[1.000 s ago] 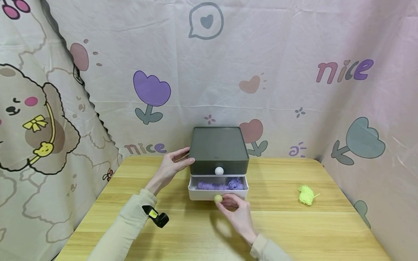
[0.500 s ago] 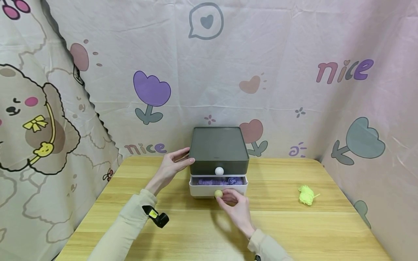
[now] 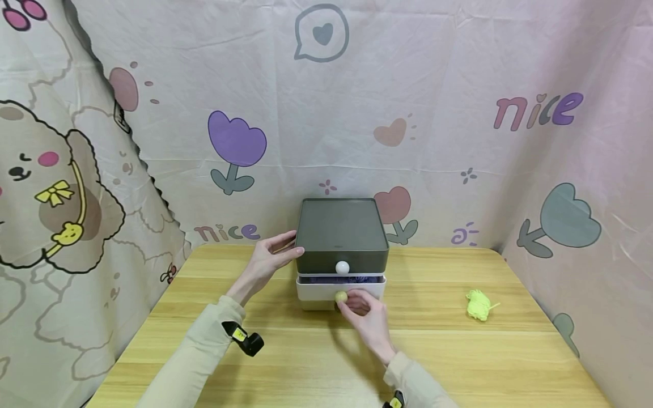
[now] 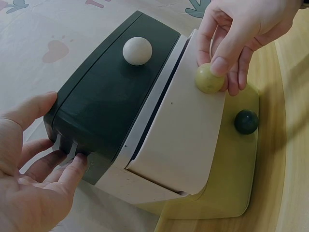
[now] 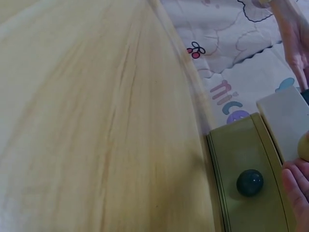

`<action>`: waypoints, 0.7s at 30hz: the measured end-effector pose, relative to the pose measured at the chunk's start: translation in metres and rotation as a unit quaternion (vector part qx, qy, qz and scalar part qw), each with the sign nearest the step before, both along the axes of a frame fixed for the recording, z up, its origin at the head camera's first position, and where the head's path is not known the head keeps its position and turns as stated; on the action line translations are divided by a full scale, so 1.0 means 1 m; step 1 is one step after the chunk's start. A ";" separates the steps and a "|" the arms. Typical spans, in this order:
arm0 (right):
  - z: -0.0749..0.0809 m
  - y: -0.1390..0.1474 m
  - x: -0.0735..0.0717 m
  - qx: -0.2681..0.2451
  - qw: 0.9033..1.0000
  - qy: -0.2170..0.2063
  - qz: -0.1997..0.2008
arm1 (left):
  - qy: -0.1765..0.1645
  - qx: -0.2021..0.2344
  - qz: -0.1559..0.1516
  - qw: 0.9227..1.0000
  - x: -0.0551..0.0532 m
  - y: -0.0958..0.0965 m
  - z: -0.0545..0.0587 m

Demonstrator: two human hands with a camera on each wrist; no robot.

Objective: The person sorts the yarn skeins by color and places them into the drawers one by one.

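Observation:
A small chest of drawers stands on the table. Its dark green top drawer [image 4: 91, 87] has a white knob [image 3: 342, 267]. My left hand [image 3: 265, 260] rests against the left side of this top section, with thumb and fingertips touching near its front corner. Below, the white middle drawer [image 3: 313, 290] sticks out slightly, and purple yarn [image 3: 326, 280] shows through the narrow gap above its front. My right hand [image 3: 369, 320] pinches that drawer's yellow-green knob [image 4: 209, 78] between thumb and fingers. The olive bottom drawer [image 5: 236, 150] carries a dark green knob [image 4: 246, 122].
A bright yellow-green ball of yarn [image 3: 478, 305] lies on the wooden table [image 3: 433, 351], to the right of the chest. Behind the table hangs a printed cloth [image 3: 433, 68], and more cloth hangs at both sides.
The white middle drawer has slid back into the chest, my right hand moving with its knob. Less of the purple yarn shows. My left hand has stayed in place.

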State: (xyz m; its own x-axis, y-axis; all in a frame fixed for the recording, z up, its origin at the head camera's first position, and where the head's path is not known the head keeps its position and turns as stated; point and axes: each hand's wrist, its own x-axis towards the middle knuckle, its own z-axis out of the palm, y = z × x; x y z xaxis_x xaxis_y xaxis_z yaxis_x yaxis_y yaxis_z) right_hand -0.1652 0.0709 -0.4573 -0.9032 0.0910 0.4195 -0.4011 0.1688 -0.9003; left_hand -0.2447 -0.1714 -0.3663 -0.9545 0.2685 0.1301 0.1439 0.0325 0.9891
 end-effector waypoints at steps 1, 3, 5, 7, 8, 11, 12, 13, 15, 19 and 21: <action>0.001 0.000 0.000 -0.001 1.000 0.001 0.000 | -0.001 0.000 0.000 1.000 0.000 0.000 0.000; 0.001 0.000 -0.002 -0.003 1.000 0.000 -0.001 | -0.002 0.000 -0.001 1.000 0.000 0.000 0.000; 0.002 0.000 -0.004 -0.006 1.000 -0.004 -0.001 | -0.003 -0.001 -0.001 1.000 0.000 0.000 0.000; 0.002 0.000 -0.006 -0.007 1.000 -0.005 0.000 | -0.003 -0.001 -0.001 1.000 0.000 0.000 0.000; 0.002 0.000 -0.007 -0.006 1.000 -0.004 -0.001 | -0.002 0.000 -0.001 1.000 0.000 0.000 0.000; 0.002 0.000 -0.010 -0.001 1.000 -0.003 -0.002 | -0.001 0.001 -0.002 1.000 0.000 0.000 0.000; 0.002 0.000 -0.011 0.001 1.000 -0.004 -0.004 | 0.000 0.001 -0.001 1.000 0.000 0.000 0.000; 0.002 0.000 -0.011 0.002 1.000 -0.006 -0.004 | 0.000 0.001 -0.001 1.000 0.000 0.000 0.000; 0.002 0.000 -0.012 0.006 1.000 -0.006 -0.005 | -0.001 0.001 -0.001 1.000 -0.001 0.000 0.000; 0.002 0.000 -0.014 0.005 1.000 -0.007 -0.003 | -0.002 0.001 -0.001 1.000 -0.001 0.000 0.000; 0.002 -0.001 -0.015 0.003 1.000 -0.006 -0.002 | -0.002 0.000 -0.001 1.000 0.000 0.000 0.000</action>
State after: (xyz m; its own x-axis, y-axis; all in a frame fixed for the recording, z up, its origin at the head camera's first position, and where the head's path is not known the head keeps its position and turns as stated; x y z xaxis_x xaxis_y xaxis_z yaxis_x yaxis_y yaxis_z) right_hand -0.1798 0.0703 -0.4551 -0.9075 0.0917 0.4098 -0.3903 0.1760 -0.9037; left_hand -0.2450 -0.1712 -0.3660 -0.9543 0.2710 0.1258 0.1398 0.0328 0.9896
